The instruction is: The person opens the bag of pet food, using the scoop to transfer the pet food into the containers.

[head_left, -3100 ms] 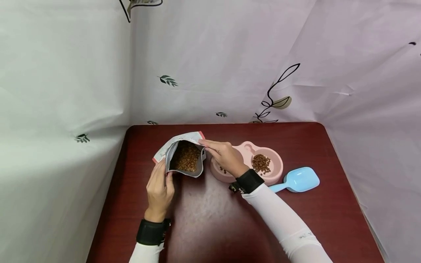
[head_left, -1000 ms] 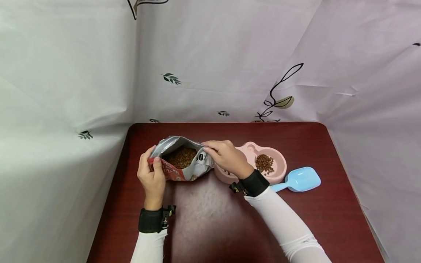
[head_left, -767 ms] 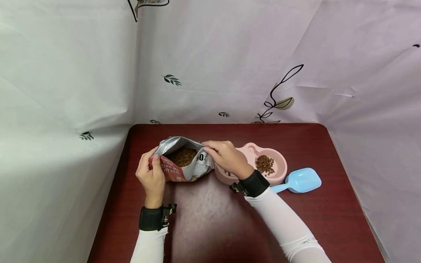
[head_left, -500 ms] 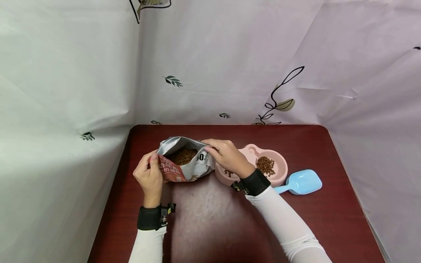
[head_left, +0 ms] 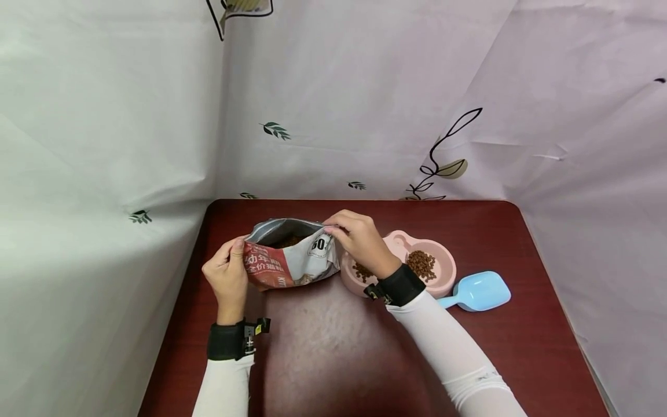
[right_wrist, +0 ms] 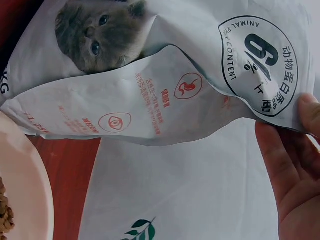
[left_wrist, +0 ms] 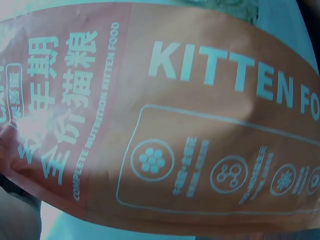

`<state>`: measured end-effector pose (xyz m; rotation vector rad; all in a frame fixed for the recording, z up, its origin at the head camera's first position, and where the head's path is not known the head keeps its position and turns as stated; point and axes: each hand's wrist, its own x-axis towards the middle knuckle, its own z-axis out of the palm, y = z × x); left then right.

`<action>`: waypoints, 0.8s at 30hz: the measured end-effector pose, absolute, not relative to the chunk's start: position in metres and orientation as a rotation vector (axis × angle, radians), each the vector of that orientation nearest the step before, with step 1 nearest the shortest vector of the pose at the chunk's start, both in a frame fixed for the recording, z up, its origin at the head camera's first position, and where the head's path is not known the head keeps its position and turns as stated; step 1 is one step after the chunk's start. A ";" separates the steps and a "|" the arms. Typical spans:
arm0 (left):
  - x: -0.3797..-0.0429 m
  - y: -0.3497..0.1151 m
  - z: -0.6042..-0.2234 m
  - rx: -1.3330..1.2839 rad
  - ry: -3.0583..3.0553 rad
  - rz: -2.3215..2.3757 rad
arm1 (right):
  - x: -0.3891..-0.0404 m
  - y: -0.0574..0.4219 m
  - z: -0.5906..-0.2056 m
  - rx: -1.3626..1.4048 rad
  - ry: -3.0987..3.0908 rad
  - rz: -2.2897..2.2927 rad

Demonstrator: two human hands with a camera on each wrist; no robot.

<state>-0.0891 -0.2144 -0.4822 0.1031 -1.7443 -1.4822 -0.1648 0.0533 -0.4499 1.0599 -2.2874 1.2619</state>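
A red and white bag of kitten food (head_left: 292, 260) stands on the table at the left, its mouth narrowed to a slit with brown kibble showing inside. My left hand (head_left: 227, 275) pinches the bag's left top corner between thumb and fingers. At the opposite top corner my right hand (head_left: 365, 240) pinches the rim, as the right wrist view also shows with fingers and thumb (right_wrist: 309, 114) on either side. The left wrist view is filled by the bag's printed side (left_wrist: 200, 120); most of the left hand is hidden there.
Right of the bag sits a pink double bowl (head_left: 447, 263) with kibble (head_left: 421, 264) in both halves; my right forearm crosses over its left half. A light blue scoop (head_left: 482, 291) lies right of the bowl, handle toward it. White patterned cloth (head_left: 333, 116) hangs behind the table (head_left: 333, 359).
The bag has turned its front toward me and its wide mouth has narrowed. My left hand has moved left to the corner, and my right hand has lifted slightly at the rim.
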 end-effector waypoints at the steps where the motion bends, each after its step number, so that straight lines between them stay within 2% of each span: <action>1: -0.090 -0.216 -0.481 0.087 -1.743 -1.502 | -0.165 0.054 -0.450 1.048 -2.286 1.268; 16: -0.107 -0.241 -0.474 0.045 -1.856 -1.548 | -0.171 0.059 -0.450 1.025 -2.263 1.294; 24: -0.106 -0.249 -0.467 -0.011 -1.982 -1.575 | -0.173 0.056 -0.448 1.056 -2.258 1.260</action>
